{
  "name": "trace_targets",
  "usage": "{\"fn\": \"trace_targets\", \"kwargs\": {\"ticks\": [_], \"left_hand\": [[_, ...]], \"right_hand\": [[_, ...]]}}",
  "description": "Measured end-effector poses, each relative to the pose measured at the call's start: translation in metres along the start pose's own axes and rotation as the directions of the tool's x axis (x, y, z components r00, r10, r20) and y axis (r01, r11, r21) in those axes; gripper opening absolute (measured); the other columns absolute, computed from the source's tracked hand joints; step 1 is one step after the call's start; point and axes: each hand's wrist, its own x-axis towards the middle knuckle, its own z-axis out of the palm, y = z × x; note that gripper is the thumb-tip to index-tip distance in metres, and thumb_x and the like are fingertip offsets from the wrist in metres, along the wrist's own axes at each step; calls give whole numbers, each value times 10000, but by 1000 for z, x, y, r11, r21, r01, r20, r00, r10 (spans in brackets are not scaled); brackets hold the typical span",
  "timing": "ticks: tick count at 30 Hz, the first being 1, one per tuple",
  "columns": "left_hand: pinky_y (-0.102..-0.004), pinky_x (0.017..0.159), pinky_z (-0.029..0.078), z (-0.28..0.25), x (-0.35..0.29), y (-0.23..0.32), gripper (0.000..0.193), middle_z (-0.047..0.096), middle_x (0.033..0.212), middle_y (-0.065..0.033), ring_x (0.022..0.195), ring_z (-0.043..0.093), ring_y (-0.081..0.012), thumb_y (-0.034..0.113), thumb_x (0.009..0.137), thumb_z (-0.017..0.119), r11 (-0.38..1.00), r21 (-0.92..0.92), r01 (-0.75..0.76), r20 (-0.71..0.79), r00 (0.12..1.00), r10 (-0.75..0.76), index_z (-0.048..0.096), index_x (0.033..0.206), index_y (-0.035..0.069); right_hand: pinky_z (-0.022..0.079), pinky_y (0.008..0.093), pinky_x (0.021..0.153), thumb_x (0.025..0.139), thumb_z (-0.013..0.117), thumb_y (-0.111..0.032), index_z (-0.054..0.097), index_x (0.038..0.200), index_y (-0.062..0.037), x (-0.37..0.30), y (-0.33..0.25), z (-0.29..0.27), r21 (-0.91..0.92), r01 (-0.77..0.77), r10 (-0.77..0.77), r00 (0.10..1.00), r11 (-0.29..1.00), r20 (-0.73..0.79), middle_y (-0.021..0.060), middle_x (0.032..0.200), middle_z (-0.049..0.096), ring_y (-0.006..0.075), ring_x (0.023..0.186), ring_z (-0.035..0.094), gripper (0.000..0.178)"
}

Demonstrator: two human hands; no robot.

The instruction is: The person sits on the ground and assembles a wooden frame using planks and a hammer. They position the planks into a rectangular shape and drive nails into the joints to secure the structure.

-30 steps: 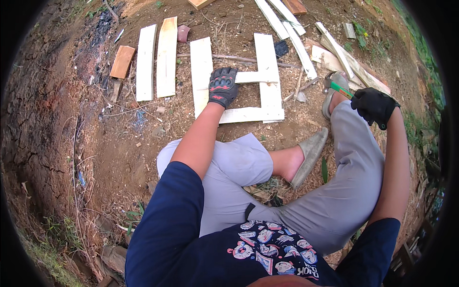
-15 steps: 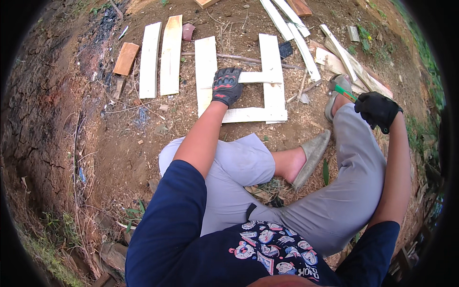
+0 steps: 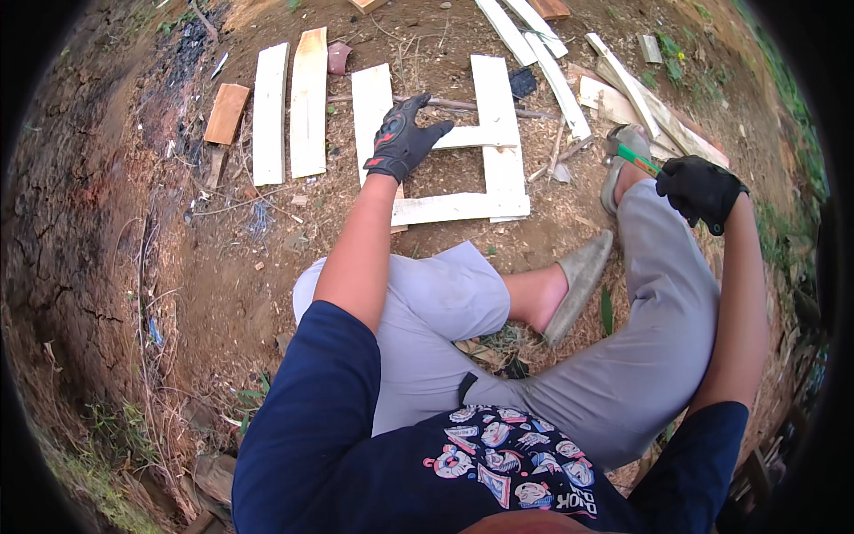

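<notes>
My left hand (image 3: 407, 142), in a black glove with red marks, is open with thumb and fingers spread over the left upright board (image 3: 370, 96). Its fingertips point away from me. Beside the thumb, a short crosspiece (image 3: 476, 136) reaches to the right upright board (image 3: 496, 107) and lies on it. A lower crosspiece (image 3: 449, 209) spans the near ends of both boards, forming a pale wooden frame on the ground. My gloved right hand (image 3: 700, 193) is closed round the green handle of a hammer (image 3: 638, 160), above my right knee. Its head is hard to make out against my shoe.
Two pale planks (image 3: 270, 116) (image 3: 309, 107) lie left of the frame, beside a brown wood block (image 3: 227, 113). A small heap that looks like nails (image 3: 259, 220) sits nearer me. More strips (image 3: 557, 84) and offcuts (image 3: 614, 101) lie at the far right. My shoe (image 3: 580, 289) rests nearby.
My left hand has let go of the short crosspiece; its fingers have spread and it has shifted slightly left. The right hand still grips the hammer, nearly unmoved.
</notes>
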Motion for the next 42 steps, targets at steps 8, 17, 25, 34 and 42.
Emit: {"fn": "trace_targets", "kwargs": {"ticks": [8, 17, 25, 34, 42], "left_hand": [[-450, 1127, 504, 8, 16, -41, 680, 707, 1392, -198, 1322, 648, -365, 503, 912, 788, 990, -110, 91, -203, 973, -112, 686, 1398, 37], [-483, 1257, 368, 24, 3, -21, 690, 597, 1528, -172, 1441, 528, -369, 466, 897, 793, 958, 265, -107, 54, 994, 96, 632, 1484, 143], [-476, 1258, 376, 33, -10, -21, 682, 608, 1525, -137, 1453, 524, -343, 455, 908, 784, 914, 376, -154, 141, 984, 108, 616, 1495, 150], [-457, 1213, 425, 38, -10, -23, 579, 669, 1447, -125, 1376, 588, -338, 340, 891, 804, 939, 311, -148, 91, 988, 126, 674, 1429, 169], [-492, 1238, 381, 48, -6, -37, 542, 668, 1431, -118, 1382, 577, -336, 344, 887, 799, 954, 258, -153, 60, 988, 142, 688, 1394, 189]], "right_hand": [[516, 367, 487, 961, 639, -205, 679, 972, -34, 4, 3, 1, -11, -9, 9, 1000, 1000, 2, 57, 691, 611, 170, 539, 584, 176], [511, 363, 465, 950, 644, -208, 677, 951, -24, 0, 8, -2, 62, 25, -24, 1000, 998, -19, 67, 684, 615, 176, 505, 580, 187], [569, 370, 531, 962, 614, -234, 704, 999, -17, 8, 4, 2, -36, -9, 9, 1000, 999, 8, 82, 725, 655, 188, 577, 650, 238], [514, 374, 490, 954, 645, -235, 682, 942, -51, 8, 12, -2, -68, 51, -50, 999, 996, 14, 58, 697, 617, 176, 537, 581, 187], [521, 368, 484, 948, 674, -244, 680, 924, -42, 8, 9, 0, -56, 52, -52, 999, 997, -1, 61, 694, 630, 174, 520, 594, 204]]}}
